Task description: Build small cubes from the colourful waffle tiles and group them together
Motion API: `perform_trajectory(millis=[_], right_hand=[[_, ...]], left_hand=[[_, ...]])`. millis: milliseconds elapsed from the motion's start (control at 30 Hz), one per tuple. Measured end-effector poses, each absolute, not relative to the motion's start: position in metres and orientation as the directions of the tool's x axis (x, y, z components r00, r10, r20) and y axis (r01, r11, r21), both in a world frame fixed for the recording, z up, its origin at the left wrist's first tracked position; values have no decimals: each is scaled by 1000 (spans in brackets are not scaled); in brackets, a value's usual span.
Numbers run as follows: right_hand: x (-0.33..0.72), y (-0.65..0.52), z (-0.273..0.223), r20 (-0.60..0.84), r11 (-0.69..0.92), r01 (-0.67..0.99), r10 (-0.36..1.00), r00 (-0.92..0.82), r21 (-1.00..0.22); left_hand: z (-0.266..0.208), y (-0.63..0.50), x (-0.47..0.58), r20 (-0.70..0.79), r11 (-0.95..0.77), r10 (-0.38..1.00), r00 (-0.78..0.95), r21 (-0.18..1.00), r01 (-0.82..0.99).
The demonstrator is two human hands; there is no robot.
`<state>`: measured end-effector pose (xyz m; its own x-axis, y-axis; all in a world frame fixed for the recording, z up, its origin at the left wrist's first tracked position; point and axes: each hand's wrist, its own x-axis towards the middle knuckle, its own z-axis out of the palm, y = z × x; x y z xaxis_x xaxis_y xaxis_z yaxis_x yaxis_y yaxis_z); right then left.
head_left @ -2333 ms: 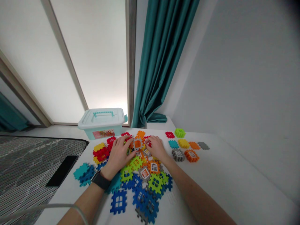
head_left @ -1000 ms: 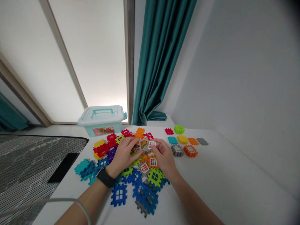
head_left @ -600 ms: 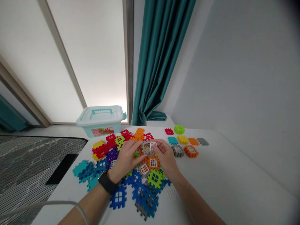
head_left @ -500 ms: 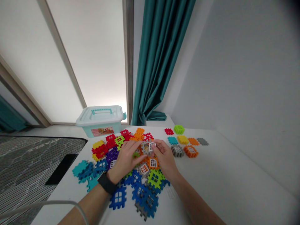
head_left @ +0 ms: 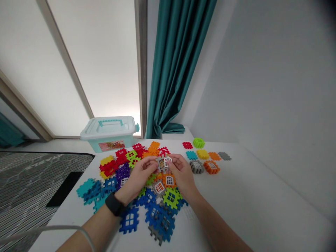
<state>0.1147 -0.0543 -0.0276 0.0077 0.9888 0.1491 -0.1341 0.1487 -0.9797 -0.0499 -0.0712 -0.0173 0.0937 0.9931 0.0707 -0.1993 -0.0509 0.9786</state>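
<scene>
Between both hands, above the heap, is a grey notched building tile (head_left: 161, 164) with a square opening. My left hand (head_left: 139, 178), with a dark watch on its wrist, pinches the tile's left edge between thumb and fingers. A small white window frame (head_left: 168, 161) overlaps the tile's right part, and my right hand (head_left: 183, 173) grips it by thumb and fingertips. Whether the frame sits inside the opening or only lies against it, I cannot tell. Just below are an orange tile (head_left: 169, 180) and a grey tile (head_left: 159, 188), each with a white window.
Blue tiles (head_left: 160, 218), purple tiles (head_left: 123, 172) and red tiles (head_left: 111, 168) spread over the white table (head_left: 223, 213). Several pieces, including an orange block (head_left: 211, 167) and a grey block (head_left: 196, 167), stand at right. Behind is a lidded box (head_left: 110, 131). A cable (head_left: 52, 228) crosses the lower left.
My left thumb has come up from below and closed on the grey tile's edge. My right hand keeps its grip on the white frame. The view has shifted slightly.
</scene>
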Motion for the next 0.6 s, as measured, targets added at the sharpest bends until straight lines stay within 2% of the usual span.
perform_trajectory(millis=[100, 200, 300, 433, 600], right_hand=[[116, -53, -33, 161, 162, -61, 987, 16, -985], [118, -55, -33, 256, 245, 150, 965, 58, -958], [120, -59, -30, 332, 298, 320, 942, 56, -899], [118, -64, -27, 310, 313, 323, 949, -64, -893], [112, -67, -28, 259, 274, 357, 962, -91, -893]], left_hand=[[-16, -72, -51, 38, -22, 997, 71, 976, -215], [-18, -70, -52, 49, -45, 998, 25, 985, -164], [-22, -66, -53, 125, -126, 992, -8, 990, -69], [-28, -65, -53, 280, -275, 959, -40, 957, 93], [-32, -68, -50, 449, -413, 891, -68, 863, 290]])
